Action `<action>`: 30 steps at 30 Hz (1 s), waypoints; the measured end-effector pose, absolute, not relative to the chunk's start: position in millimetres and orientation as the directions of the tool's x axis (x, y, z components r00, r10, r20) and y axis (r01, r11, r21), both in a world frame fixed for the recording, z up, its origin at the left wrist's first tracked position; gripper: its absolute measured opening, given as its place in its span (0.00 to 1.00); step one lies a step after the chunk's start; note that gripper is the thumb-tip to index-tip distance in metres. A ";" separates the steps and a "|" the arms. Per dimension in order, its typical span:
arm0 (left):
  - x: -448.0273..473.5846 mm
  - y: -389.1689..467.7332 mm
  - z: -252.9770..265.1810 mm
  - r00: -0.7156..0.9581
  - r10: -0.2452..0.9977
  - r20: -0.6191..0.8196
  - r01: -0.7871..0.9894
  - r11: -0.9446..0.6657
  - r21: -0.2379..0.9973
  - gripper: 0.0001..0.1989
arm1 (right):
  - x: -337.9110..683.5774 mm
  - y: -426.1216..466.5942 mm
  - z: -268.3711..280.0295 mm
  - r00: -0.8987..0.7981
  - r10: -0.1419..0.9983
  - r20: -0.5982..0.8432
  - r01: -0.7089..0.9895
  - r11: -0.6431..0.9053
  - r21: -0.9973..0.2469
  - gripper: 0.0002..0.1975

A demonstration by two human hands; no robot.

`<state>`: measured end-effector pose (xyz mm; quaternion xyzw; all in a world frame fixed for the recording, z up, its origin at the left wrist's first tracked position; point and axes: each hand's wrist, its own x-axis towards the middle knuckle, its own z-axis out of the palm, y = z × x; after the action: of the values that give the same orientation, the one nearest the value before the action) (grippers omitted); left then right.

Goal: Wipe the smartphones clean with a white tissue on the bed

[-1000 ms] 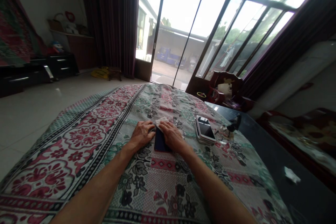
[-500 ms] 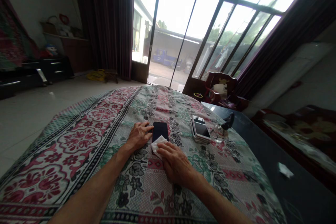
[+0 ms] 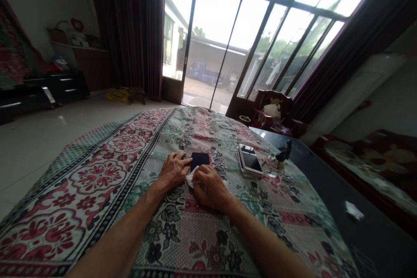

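A dark smartphone (image 3: 200, 159) lies flat on the patterned cloth, its lower part covered by my right hand and a tissue. My left hand (image 3: 174, 168) rests flat beside it, fingers stretched out and their tips touching the phone's left edge. Under the curled fingers of my right hand (image 3: 210, 186), a folded white tissue (image 3: 190, 178) is pressed onto the lower part of the screen. To the right sits a stack of tablet-like devices (image 3: 250, 159), the top one with a white frame and dark glass.
A floral cloth (image 3: 156, 221) covers the round surface. Beyond the stack stand a small clear object (image 3: 271, 159) and a black item (image 3: 286, 151). On the dark tabletop (image 3: 321, 195) at right lies a crumpled white tissue (image 3: 354, 211). Glass doors (image 3: 211, 52) are ahead.
My right hand has moved slightly up the phone with the tissue, and its fingers are now more curled. My left hand stays at the phone's left edge.
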<state>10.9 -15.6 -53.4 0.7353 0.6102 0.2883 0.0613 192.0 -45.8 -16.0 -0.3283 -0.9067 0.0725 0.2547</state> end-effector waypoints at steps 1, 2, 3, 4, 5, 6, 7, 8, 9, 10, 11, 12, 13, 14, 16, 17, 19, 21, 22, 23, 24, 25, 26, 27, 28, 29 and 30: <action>11.2 -16.0 -53.0 0.087 0.931 0.355 0.863 -0.248 0.440 0.16 | 192.6 -46.0 -16.8 -0.661 0.622 0.419 0.543 0.783 -0.305 0.07; 11.5 -16.4 -52.5 0.084 0.930 0.359 0.865 -0.246 0.436 0.16 | 193.8 -46.5 -17.3 -0.670 0.610 0.423 0.525 0.792 -0.310 0.08; 11.8 -16.7 -52.0 0.078 0.929 0.361 0.869 -0.241 0.432 0.16 | 195.2 -47.2 -17.8 -0.679 0.597 0.426 0.509 0.802 -0.313 0.09; 12.0 -17.0 -51.6 0.073 0.929 0.363 0.874 -0.235 0.426 0.16 | 196.8 -47.9 -18.2 -0.687 0.585 0.430 0.493 0.811 -0.315 0.10; 12.2 -17.2 -51.2 0.070 0.929 0.363 0.878 -0.230 0.420 0.16 | 198.2 -48.3 -18.7 -0.692 0.574 0.437 0.480 0.818 -0.315 0.11; 12.4 -17.3 -50.9 0.071 0.929 0.362 0.882 -0.228 0.413 0.16 | 199.4 -48.5 -19.1 -0.693 0.567 0.444 0.471 0.823 -0.316 0.12; 12.5 -17.2 -50.8 0.074 0.929 0.362 0.885 -0.228 0.406 0.16 | 200.3 -48.4 -19.4 -0.692 0.563 0.453 0.464 0.827 -0.317 0.12; 12.6 -17.1 -50.8 0.077 0.929 0.361 0.888 -0.228 0.398 0.16 | 201.0 -48.2 -19.6 -0.691 0.558 0.460 0.457 0.830 -0.320 0.12; 12.7 -16.8 -50.9 0.079 0.929 0.361 0.891 -0.228 0.392 0.16 | 201.6 -47.9 -19.5 -0.692 0.553 0.465 0.447 0.833 -0.326 0.12; 12.8 -16.5 -51.0 0.079 0.930 0.360 0.894 -0.226 0.387 0.16 | 202.1 -47.6 -19.2 -0.696 0.546 0.467 0.433 0.837 -0.334 0.12; 12.9 -16.1 -51.3 0.077 0.930 0.360 0.897 -0.222 0.383 0.16 | 202.6 -47.6 -18.5 -0.703 0.538 0.466 0.418 0.842 -0.342 0.12; 12.9 -15.7 -51.6 0.076 0.930 0.359 0.898 -0.220 0.380 0.16 | 203.1 -48.0 -17.6 -0.712 0.529 0.461 0.401 0.846 -0.351 0.11; 12.9 -15.3 -52.0 0.078 0.930 0.359 0.900 -0.221 0.377 0.16 | 203.5 -48.7 -16.6 -0.722 0.521 0.455 0.387 0.850 -0.359 0.11; 12.9 -14.9 -52.3 0.080 0.930 0.359 0.900 -0.222 0.374 0.16 | 203.8 -49.7 -15.6 -0.730 0.515 0.450 0.376 0.852 -0.366 0.10; 12.7 -14.1 -53.2 0.084 0.928 0.363 0.902 -0.225 0.368 0.16 | 203.9 -52.1 -14.0 -0.735 0.513 0.442 0.370 0.851 -0.373 0.09; 12.6 -13.8 -53.7 0.085 0.926 0.367 0.903 -0.228 0.365 0.16 | 203.6 -53.1 -13.6 -0.733 0.519 0.440 0.375 0.848 -0.375 0.09; 12.3 -13.4 -54.6 0.087 0.922 0.378 0.905 -0.232 0.357 0.15 | 202.6 -54.3 -13.9 -0.722 0.536 0.438 0.394 0.839 -0.376 0.08; 12.0 -13.3 -55.1 0.093 0.918 0.386 0.905 -0.239 0.350 0.16 | 201.6 -53.8 -15.5 -0.715 0.545 0.437 0.406 0.833 -0.375 0.07; 11.9 -13.4 -55.3 0.096 0.917 0.387 0.906 -0.241 0.347 0.16 | 201.3 -52.9 -16.5 -0.716 0.543 0.439 0.405 0.835 -0.373 0.07; 11.8 -13.5 -55.3 0.098 0.917 0.385 0.908 -0.242 0.344 0.16 | 201.2 -51.6 -17.6 -0.717 0.538 0.442 0.401 0.838 -0.370 0.07; 11.7 -13.6 -55.1 0.100 0.919 0.382 0.909 -0.240 0.341 0.16 | 201.4 -50.0 -18.6 -0.717 0.535 0.447 0.398 0.840 -0.368 0.07; 11.7 -13.7 -54.9 0.101 0.921 0.377 0.911 -0.238 0.338 0.16 | 201.9 -48.1 -19.5 -0.713 0.536 0.451 0.399 0.840 -0.367 0.08; 11.6 -13.7 -54.7 0.102 0.923 0.371 0.912 -0.236 0.336 0.16 | 202.6 -45.9 -20.2 -0.707 0.541 0.455 0.405 0.838 -0.366 0.08; 11.5 -13.8 -54.3 0.105 0.926 0.363 0.913 -0.235 0.334 0.16 | 203.5 -43.4 -20.8 -0.699 0.549 0.458 0.415 0.833 -0.365 0.08; 11.4 -13.8 -54.0 0.109 0.928 0.355 0.914 -0.234 0.332 0.17 | 204.5 -40.6 -21.2 -0.689 0.560 0.461 0.428 0.827 -0.364 0.08; 11.4 -13.8 -53.6 0.111 0.931 0.347 0.915 -0.232 0.331 0.17 | 205.5 -37.4 -21.7 -0.681 0.569 0.461 0.442 0.821 -0.362 0.08; 11.4 -13.8 -53.2 0.113 0.934 0.339 0.915 -0.230 0.330 0.17 | 206.4 -33.6 -22.1 -0.673 0.578 0.461 0.455 0.815 -0.358 0.08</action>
<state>11.4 -13.8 -53.2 0.7456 0.6202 0.2431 0.0194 206.4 -33.6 -22.1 -0.2842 -0.9084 0.1072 0.2874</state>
